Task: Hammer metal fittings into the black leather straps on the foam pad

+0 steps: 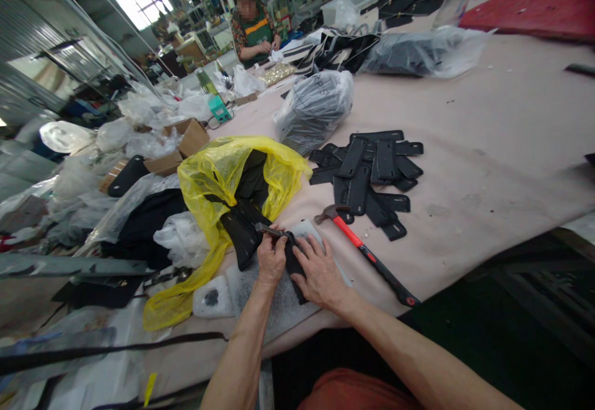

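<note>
My left hand [271, 261] is closed around a short metal punch [266, 229], which lies tilted nearly flat above the end of a black strip [294, 267]. My right hand [323, 273] rests on that strip with its fingers stretched out, and hides part of it. Under both hands is a pale, rough block [274, 307]. A claw hammer [367, 254] with a red and black handle lies to the right of my right hand. Just beyond my left hand, several black pieces [244, 230] spill from a yellow plastic bag [204, 180].
A loose pile of black slotted strips [357, 177] lies beyond the hammer. Behind it stands a bundle in clear plastic [316, 106]. Clear bags and a cardboard box [193, 140] crowd the left. Across the table [511, 124], another person [255, 31] handles something small.
</note>
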`<move>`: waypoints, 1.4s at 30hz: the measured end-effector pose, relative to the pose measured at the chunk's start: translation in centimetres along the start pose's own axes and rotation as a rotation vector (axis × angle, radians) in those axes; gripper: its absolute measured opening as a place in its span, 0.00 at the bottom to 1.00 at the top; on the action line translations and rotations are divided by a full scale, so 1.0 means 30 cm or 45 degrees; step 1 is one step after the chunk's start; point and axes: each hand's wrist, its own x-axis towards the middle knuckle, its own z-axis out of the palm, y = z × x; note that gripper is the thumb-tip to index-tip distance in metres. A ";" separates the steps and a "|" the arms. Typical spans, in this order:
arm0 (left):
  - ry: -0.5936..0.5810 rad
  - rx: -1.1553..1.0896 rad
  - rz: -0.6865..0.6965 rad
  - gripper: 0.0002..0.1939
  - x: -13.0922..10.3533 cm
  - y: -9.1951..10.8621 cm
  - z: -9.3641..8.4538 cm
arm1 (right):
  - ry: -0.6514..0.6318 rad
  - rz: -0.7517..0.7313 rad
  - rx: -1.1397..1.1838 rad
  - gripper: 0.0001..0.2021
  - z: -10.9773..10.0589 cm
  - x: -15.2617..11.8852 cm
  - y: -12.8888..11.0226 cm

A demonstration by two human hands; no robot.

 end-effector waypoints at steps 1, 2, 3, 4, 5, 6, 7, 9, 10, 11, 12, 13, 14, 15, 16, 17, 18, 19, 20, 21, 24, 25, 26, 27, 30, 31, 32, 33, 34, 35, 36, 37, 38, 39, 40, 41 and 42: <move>0.007 -0.004 -0.007 0.13 0.003 -0.003 0.000 | 0.001 0.001 0.001 0.31 0.000 0.000 -0.001; 0.004 0.000 -0.008 0.12 0.005 -0.007 0.000 | 0.002 0.002 0.003 0.31 0.000 0.000 -0.002; -0.012 0.009 -0.002 0.11 0.007 -0.012 -0.001 | 0.004 0.003 0.006 0.31 0.000 0.000 -0.003; -0.026 0.020 0.007 0.09 0.008 -0.018 -0.001 | 0.006 0.006 0.009 0.31 0.000 0.000 -0.003; -0.032 0.028 0.014 0.09 0.008 -0.024 -0.002 | 0.008 0.007 0.013 0.30 -0.001 0.000 -0.003; -0.026 0.035 0.019 0.09 0.007 -0.030 -0.002 | 0.009 0.007 0.017 0.30 -0.001 0.000 -0.003; -0.008 0.044 0.022 0.09 0.005 -0.035 -0.002 | 0.010 0.006 0.020 0.30 -0.001 0.001 -0.003; 0.048 0.067 0.018 0.09 0.000 -0.044 0.000 | 0.008 0.004 0.027 0.30 -0.003 0.001 -0.001; 0.073 0.079 0.012 0.09 -0.002 -0.047 0.001 | 0.007 0.003 0.031 0.30 -0.004 0.002 -0.001; 0.086 0.088 0.006 0.09 -0.003 -0.049 0.002 | 0.005 0.004 0.035 0.30 -0.005 0.002 0.000; 0.090 0.094 0.000 0.09 -0.004 -0.050 0.003 | 0.004 0.007 0.037 0.30 -0.006 0.002 0.000; 0.089 0.095 -0.006 0.09 -0.005 -0.050 0.003 | 0.003 0.008 0.039 0.30 -0.007 0.002 0.000; 0.088 0.093 -0.012 0.09 -0.005 -0.049 0.003 | 0.002 0.009 0.040 0.30 -0.008 0.002 0.000; 0.090 0.091 -0.016 0.09 -0.005 -0.048 0.002 | 0.002 0.010 0.039 0.30 -0.010 0.002 0.000; 0.092 0.090 -0.017 0.09 -0.005 -0.046 0.001 | 0.003 0.011 0.038 0.30 -0.011 0.003 -0.001; 0.094 0.091 -0.015 0.09 -0.004 -0.044 0.000 | 0.004 0.012 0.038 0.30 -0.012 0.003 -0.001; 0.094 0.093 -0.014 0.09 -0.004 -0.042 -0.002 | 0.004 0.011 0.039 0.30 -0.012 0.003 0.000; 0.093 0.096 -0.014 0.09 -0.004 -0.041 -0.003 | 0.003 0.010 0.040 0.30 -0.012 0.003 0.000; 0.090 0.098 -0.016 0.09 -0.004 -0.040 -0.004 | 0.002 0.009 0.041 0.30 -0.012 0.003 0.001; 0.086 0.097 -0.018 0.09 -0.004 -0.039 -0.005 | 0.001 0.007 0.042 0.30 -0.012 0.003 0.001; 0.082 0.074 -0.023 0.09 -0.005 -0.042 -0.005 | -0.005 0.007 0.045 0.30 -0.011 0.005 0.004; 0.081 0.062 -0.024 0.09 -0.005 -0.044 -0.006 | -0.008 0.009 0.047 0.30 -0.011 0.005 0.005; 0.078 0.051 -0.025 0.09 -0.005 -0.046 -0.006 | -0.010 0.011 0.050 0.30 -0.012 0.006 0.005; 0.076 0.042 -0.028 0.09 -0.005 -0.047 -0.007 | -0.013 0.012 0.052 0.30 -0.012 0.006 0.005; 0.063 0.030 -0.040 0.09 -0.004 -0.050 -0.010 | -0.016 0.015 0.051 0.30 -0.015 0.007 0.005; 0.058 0.024 -0.045 0.09 -0.004 -0.050 -0.010 | -0.016 0.013 0.051 0.30 -0.017 0.007 0.004; 0.054 0.015 -0.052 0.09 -0.004 -0.050 -0.011 | -0.018 0.012 0.051 0.30 -0.018 0.007 0.004; 0.052 0.001 -0.059 0.09 -0.003 -0.050 -0.012 | -0.019 0.011 0.053 0.30 -0.019 0.007 0.004; 0.052 -0.016 -0.066 0.09 -0.003 -0.051 -0.012 | -0.019 0.012 0.055 0.30 -0.019 0.006 0.004; 0.053 -0.033 -0.073 0.09 -0.003 -0.051 -0.012 | -0.020 0.014 0.057 0.30 -0.019 0.006 0.004; 0.056 -0.050 -0.080 0.10 -0.003 -0.051 -0.012 | -0.019 0.018 0.059 0.30 -0.019 0.006 0.004; 0.059 -0.066 -0.088 0.10 -0.003 -0.052 -0.012 | -0.018 0.021 0.061 0.30 -0.018 0.006 0.004; 0.060 -0.080 -0.098 0.09 -0.003 -0.052 -0.013 | -0.017 0.022 0.063 0.30 -0.018 0.006 0.004; 0.057 -0.094 -0.111 0.10 -0.002 -0.052 -0.012 | -0.016 0.022 0.064 0.30 -0.018 0.006 0.004; 0.053 -0.113 -0.126 0.10 -0.002 -0.053 -0.012 | -0.014 0.023 0.064 0.30 -0.017 0.006 0.004; 0.052 -0.141 -0.144 0.10 -0.001 -0.053 -0.011 | -0.013 0.023 0.063 0.30 -0.017 0.006 0.004; 0.053 -0.175 -0.165 0.10 0.000 -0.054 -0.011 | -0.012 0.023 0.062 0.30 -0.017 0.006 0.004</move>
